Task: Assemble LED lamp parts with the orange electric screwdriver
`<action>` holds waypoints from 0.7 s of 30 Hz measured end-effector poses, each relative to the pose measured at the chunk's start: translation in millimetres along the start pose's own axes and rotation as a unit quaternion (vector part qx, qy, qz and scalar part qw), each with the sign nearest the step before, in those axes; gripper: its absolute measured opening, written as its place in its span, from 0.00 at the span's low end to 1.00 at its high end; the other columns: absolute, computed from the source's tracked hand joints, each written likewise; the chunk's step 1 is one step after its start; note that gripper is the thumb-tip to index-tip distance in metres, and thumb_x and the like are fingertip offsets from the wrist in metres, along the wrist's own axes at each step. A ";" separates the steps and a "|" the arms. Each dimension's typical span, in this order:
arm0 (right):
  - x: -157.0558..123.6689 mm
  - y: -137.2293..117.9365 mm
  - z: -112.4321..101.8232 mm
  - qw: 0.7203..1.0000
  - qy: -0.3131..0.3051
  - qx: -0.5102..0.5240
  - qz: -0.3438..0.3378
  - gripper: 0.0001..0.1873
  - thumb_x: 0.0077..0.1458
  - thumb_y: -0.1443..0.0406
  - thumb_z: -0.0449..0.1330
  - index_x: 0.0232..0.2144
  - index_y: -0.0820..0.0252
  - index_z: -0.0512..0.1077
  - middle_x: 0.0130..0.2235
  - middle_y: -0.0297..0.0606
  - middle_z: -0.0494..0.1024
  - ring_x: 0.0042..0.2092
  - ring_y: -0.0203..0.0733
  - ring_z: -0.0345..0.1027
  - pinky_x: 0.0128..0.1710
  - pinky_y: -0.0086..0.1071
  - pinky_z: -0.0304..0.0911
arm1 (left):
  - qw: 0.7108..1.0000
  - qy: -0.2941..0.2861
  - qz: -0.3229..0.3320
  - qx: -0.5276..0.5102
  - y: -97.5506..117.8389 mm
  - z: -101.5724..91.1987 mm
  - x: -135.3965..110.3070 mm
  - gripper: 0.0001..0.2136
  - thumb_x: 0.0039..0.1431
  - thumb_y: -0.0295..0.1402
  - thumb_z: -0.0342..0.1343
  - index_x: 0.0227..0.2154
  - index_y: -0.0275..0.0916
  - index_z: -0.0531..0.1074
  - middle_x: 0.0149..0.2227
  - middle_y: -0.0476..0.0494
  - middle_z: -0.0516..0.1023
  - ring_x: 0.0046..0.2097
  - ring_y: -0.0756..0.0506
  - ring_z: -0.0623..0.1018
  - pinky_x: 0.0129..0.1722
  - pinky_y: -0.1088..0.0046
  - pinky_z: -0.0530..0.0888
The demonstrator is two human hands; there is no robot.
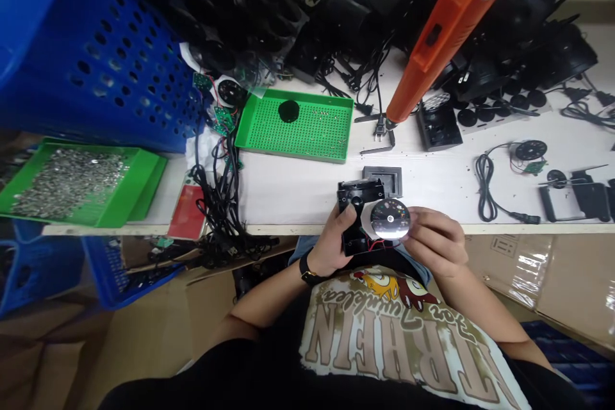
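Note:
My left hand (334,240) is closed around a black plastic housing (354,195), thumb over its side, at the table's front edge. Red wires (377,244) show at the lower part of the housing. In my right hand (437,240) a round, shiny disc with small coloured dots (390,219) is pinched by its right rim, in front of the housing's right side. Something white and round lies partly hidden behind the disc. Just beyond the housing a black square frame (391,179) rests on the white table.
An orange electric screwdriver (427,45) hangs over the table. Behind my hands lies a green perforated tray (283,141) with a black disc and small screws. Left are bundled black cables (225,205), a blue basket (96,64) and a green tray of metal parts (127,189). A coiled cord (486,189) lies right.

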State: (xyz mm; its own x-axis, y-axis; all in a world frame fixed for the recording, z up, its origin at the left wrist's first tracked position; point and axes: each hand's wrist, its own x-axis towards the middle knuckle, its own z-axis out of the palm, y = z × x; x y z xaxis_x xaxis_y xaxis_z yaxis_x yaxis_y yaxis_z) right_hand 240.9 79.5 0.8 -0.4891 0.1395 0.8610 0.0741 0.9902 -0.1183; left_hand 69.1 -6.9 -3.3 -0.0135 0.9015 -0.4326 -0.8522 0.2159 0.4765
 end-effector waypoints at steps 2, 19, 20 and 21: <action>-1.4 -1.6 0.3 1.000 -0.012 0.002 0.006 0.11 0.55 0.75 0.66 0.32 0.52 0.77 0.38 0.32 0.82 0.47 0.43 0.77 0.43 0.40 0.84 | 1.000 -0.006 0.012 0.016 0.3 -0.4 -1.1 0.38 0.45 0.53 0.74 0.57 0.42 0.74 0.52 0.38 0.82 0.60 0.29 0.77 0.60 0.51 0.75; -24.1 -11.8 3.9 0.999 -0.011 0.011 0.041 0.12 0.57 0.71 0.66 0.40 0.48 0.80 0.41 0.31 0.84 0.46 0.41 0.79 0.45 0.38 0.84 | 0.993 -0.023 0.076 0.093 1.6 0.8 -11.8 0.38 0.51 0.45 0.72 0.64 0.45 0.67 0.60 0.39 0.77 0.61 0.32 0.76 0.62 0.51 0.73; -25.1 -12.2 3.5 0.999 -0.014 0.005 0.040 0.12 0.57 0.71 0.66 0.40 0.48 0.80 0.41 0.31 0.84 0.46 0.41 0.79 0.45 0.38 0.84 | 0.993 -0.024 0.074 0.092 1.5 0.5 -11.8 0.38 0.52 0.44 0.72 0.64 0.45 0.67 0.60 0.38 0.77 0.61 0.32 0.77 0.62 0.51 0.73; -25.9 -12.4 3.0 0.999 -0.020 0.001 0.043 0.12 0.57 0.71 0.66 0.40 0.47 0.80 0.41 0.30 0.84 0.46 0.41 0.79 0.45 0.38 0.84 | 0.993 -0.025 0.074 0.090 1.2 -0.1 -11.6 0.37 0.52 0.44 0.72 0.64 0.45 0.67 0.61 0.38 0.77 0.61 0.32 0.77 0.62 0.51 0.72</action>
State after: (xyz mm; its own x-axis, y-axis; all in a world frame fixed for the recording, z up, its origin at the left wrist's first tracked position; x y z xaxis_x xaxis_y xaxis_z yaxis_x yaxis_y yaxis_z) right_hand 250.0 63.7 -21.5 -0.5155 0.2233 0.8273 0.1157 0.9747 -0.1910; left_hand 68.2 -17.1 2.3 -0.1018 0.9445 -0.3123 -0.7352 0.1401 0.6632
